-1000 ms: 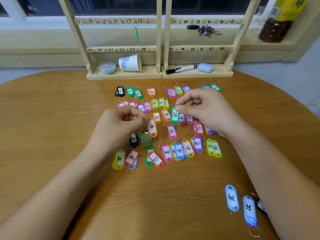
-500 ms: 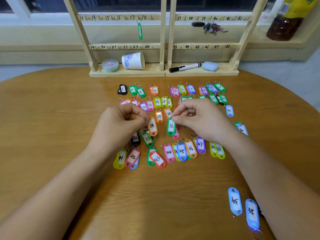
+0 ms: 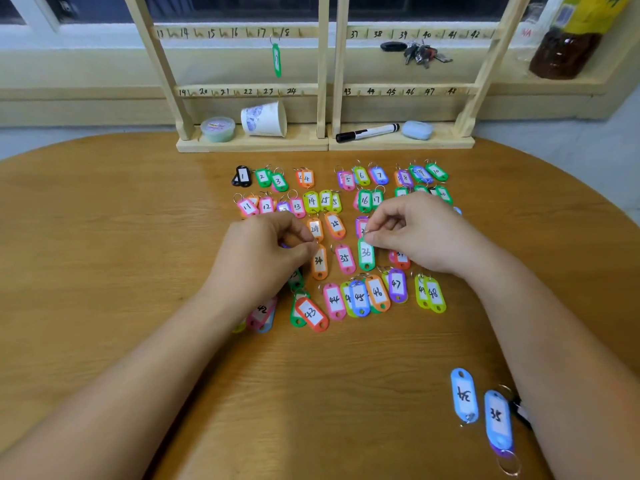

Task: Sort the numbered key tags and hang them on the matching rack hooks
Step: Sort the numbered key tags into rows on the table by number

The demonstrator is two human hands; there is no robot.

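Many coloured plastic key tags (image 3: 334,299) with handwritten numbers lie in rows on the round wooden table (image 3: 138,220), near the pale wooden rack (image 3: 322,88). The left hand (image 3: 266,258) pinches the ring of the orange tag marked 34 (image 3: 319,262). The right hand (image 3: 415,237) pinches the ring of the green tag marked 36 (image 3: 366,253). Both tags are among the rows.

Round wooden table (image 3: 104,237), rows of numbered key tags (image 3: 334,299) spread mid-table, two blue tags (image 3: 464,394) off near the right edge, wooden rack (image 3: 252,144) standing at the back.
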